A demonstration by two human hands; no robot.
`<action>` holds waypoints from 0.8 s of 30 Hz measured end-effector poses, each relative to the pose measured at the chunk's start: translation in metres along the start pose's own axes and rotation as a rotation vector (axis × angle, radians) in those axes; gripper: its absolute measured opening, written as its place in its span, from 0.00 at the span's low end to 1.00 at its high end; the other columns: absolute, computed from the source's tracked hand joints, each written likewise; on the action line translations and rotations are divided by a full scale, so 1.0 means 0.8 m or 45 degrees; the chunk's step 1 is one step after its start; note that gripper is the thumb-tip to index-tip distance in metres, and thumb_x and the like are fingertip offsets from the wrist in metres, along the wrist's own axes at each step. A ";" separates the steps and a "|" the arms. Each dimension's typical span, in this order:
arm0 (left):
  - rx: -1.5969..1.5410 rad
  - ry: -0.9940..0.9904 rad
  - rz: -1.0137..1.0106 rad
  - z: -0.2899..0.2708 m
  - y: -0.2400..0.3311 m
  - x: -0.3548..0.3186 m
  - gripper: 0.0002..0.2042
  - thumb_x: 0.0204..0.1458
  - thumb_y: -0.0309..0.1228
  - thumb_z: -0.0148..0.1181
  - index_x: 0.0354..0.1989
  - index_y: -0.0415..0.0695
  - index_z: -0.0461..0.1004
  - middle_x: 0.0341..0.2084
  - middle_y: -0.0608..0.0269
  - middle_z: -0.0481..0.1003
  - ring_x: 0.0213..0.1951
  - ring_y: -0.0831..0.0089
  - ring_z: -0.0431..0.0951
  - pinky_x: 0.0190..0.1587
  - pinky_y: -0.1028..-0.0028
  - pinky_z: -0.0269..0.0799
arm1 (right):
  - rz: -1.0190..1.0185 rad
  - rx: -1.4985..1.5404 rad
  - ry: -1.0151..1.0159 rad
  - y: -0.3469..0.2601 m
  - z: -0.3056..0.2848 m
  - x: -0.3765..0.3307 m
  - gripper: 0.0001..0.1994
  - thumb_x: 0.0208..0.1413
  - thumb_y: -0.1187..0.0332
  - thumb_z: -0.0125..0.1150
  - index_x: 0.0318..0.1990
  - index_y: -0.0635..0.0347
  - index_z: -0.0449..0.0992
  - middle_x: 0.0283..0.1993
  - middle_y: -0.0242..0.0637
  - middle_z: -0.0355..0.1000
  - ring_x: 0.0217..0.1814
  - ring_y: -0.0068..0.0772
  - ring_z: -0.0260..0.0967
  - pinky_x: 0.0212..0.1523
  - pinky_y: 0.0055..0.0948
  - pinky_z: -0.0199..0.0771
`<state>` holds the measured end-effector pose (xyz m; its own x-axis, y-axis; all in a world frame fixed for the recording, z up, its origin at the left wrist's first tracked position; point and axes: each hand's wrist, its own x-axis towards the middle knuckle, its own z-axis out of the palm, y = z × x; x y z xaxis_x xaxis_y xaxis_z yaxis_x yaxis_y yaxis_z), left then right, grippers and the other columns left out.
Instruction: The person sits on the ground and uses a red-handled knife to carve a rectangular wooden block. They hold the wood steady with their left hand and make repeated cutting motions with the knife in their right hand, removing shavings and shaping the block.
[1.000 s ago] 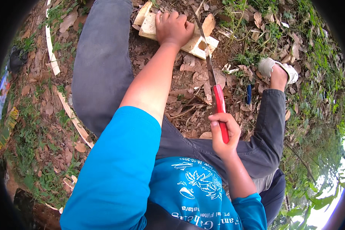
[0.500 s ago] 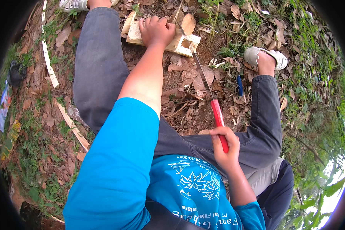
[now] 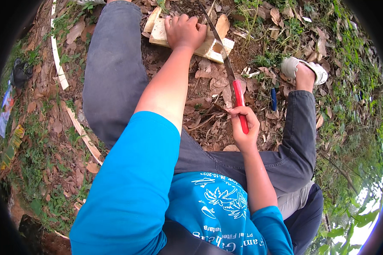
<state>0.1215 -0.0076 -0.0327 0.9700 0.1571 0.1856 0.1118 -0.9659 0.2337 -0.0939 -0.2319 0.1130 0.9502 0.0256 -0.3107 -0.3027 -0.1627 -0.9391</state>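
Observation:
A long, narrow saw with a red handle slants away from me. Its dark blade crosses the right part of a pale wooden board on the ground. My right hand is closed round the handle's near end. Over the board's middle, my left hand presses down with its fingers curled over the far side. Beside the blade, a square notch shows in the board. The blade's tip passes out of view at the top. Whether the blade has teeth is too fine to tell.
My legs spread to either side of the board. A blue tool-like piece lies by my right shin. Long pale wood strips lie to the left, near a dark bag. Dry leaves and low plants cover the ground. A wood piece touches the board's far left.
My right hand has moved forward, pushing the saw lengthwise over the board, so its tip now runs out of view. My left hand stays on the board. The view has shifted slightly.

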 end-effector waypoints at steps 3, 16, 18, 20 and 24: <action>0.020 -0.003 -0.024 -0.002 0.003 0.002 0.15 0.53 0.44 0.53 0.37 0.55 0.85 0.39 0.62 0.78 0.51 0.63 0.73 0.74 0.54 0.48 | 0.030 -0.037 -0.084 0.027 -0.015 -0.011 0.04 0.64 0.79 0.60 0.42 0.61 0.77 0.37 0.31 0.74 0.34 0.15 0.67 0.37 0.20 0.68; -0.036 -0.022 -0.005 -0.008 0.007 -0.005 0.14 0.53 0.43 0.53 0.35 0.52 0.84 0.36 0.60 0.77 0.49 0.61 0.74 0.73 0.54 0.50 | 0.074 -0.258 -0.107 0.015 -0.004 -0.031 0.05 0.64 0.76 0.62 0.45 0.58 0.77 0.35 0.31 0.75 0.33 0.19 0.69 0.36 0.23 0.69; -0.050 0.022 0.006 -0.008 0.009 -0.004 0.15 0.54 0.43 0.53 0.36 0.52 0.85 0.37 0.60 0.77 0.50 0.62 0.74 0.73 0.54 0.50 | 0.023 -0.304 -0.185 0.078 -0.008 -0.038 0.06 0.64 0.77 0.61 0.46 0.58 0.76 0.41 0.33 0.74 0.39 0.23 0.71 0.40 0.25 0.70; -0.052 0.015 0.001 -0.006 0.008 -0.002 0.15 0.54 0.43 0.53 0.37 0.53 0.85 0.37 0.61 0.77 0.50 0.62 0.74 0.73 0.54 0.50 | 0.048 -0.205 -0.186 0.066 -0.007 -0.036 0.05 0.65 0.77 0.60 0.46 0.58 0.76 0.39 0.31 0.74 0.37 0.20 0.69 0.39 0.23 0.69; -0.029 -0.024 -0.027 0.000 0.002 -0.004 0.15 0.54 0.44 0.52 0.37 0.54 0.85 0.38 0.62 0.77 0.51 0.63 0.74 0.73 0.54 0.50 | 0.049 -0.284 -0.103 -0.043 -0.027 -0.044 0.05 0.65 0.79 0.58 0.44 0.59 0.77 0.31 0.26 0.73 0.29 0.13 0.65 0.31 0.19 0.65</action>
<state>0.1183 -0.0095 -0.0327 0.9713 0.1738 0.1625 0.1279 -0.9573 0.2593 -0.1153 -0.2485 0.1590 0.9264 0.0929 -0.3649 -0.3060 -0.3789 -0.8734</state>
